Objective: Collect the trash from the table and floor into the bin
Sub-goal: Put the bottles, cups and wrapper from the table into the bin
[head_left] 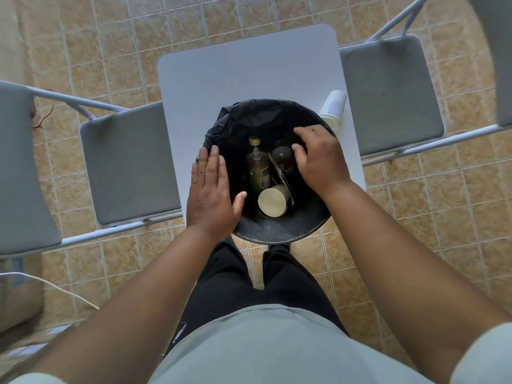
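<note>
The left hand (210, 189) lies flat on the bin (277, 231) rim; right hand (318, 159) curls over it, grip unclear.

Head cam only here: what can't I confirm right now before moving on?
- Head view, pale cup on the table: near end hidden by the bin rim and the right hand.
- Head view, floor under table and bin: covered by them.
- Head view, dark round item in the bin: too shadowed to identify.

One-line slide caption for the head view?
Left hand flat on the bin rim, right hand over the bottle and paper cup inside; a white cup lies on the table.
</note>
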The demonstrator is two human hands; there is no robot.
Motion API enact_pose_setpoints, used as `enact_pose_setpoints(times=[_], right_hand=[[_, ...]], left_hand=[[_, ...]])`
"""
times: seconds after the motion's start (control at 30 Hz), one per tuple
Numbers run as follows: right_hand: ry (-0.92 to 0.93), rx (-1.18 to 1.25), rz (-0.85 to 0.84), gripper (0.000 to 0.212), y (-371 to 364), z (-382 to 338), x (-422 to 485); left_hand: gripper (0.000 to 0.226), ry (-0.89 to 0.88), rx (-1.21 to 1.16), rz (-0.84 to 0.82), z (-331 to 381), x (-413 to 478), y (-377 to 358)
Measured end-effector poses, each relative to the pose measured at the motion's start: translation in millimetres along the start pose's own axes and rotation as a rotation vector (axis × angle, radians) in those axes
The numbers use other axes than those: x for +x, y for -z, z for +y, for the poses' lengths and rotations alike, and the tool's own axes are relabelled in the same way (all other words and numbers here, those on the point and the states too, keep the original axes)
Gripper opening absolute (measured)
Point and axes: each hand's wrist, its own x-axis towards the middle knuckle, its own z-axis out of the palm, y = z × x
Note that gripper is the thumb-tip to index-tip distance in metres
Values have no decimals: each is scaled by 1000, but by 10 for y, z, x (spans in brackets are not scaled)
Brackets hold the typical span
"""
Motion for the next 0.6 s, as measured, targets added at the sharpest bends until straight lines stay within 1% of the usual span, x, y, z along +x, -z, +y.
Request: enact_pose_setpoints(times=[0.2,0.27,0.3,0.33,0.37,0.43,0.47,0.53,0.6], right_hand=[[77,35,399,18,255,174,485],[35,3,437,18,253,398,698],[-9,-31,399,20,216,537,805],[-67,-71,321,23,158,685,904],[-138,-114,209,28,79,837,995],[-288,-222,-73,36,-91,1079,1131],[-332,-272,-195,39,-178,1166,1180],[-363,-361,-360,46,-332,1280,1254],[-352,-463,-476,47,-465,1333,1311]], left_hand=[[81,-8,3,18,6,4,-14],[81,-10,11,25,0,2,-31],[81,-9,9,31,-2,1,-43],[81,-7,4,38,-4,-3,-53],[81,-8,-1,47,-5,-6,-62],[81,-12,-11,64,-18,-14,-72],[81,-13,-15,71,-23,-16,-75],[80,-13,-24,85,-28,-21,-79],[80,-13,-41,100,-28,-21,-86]])
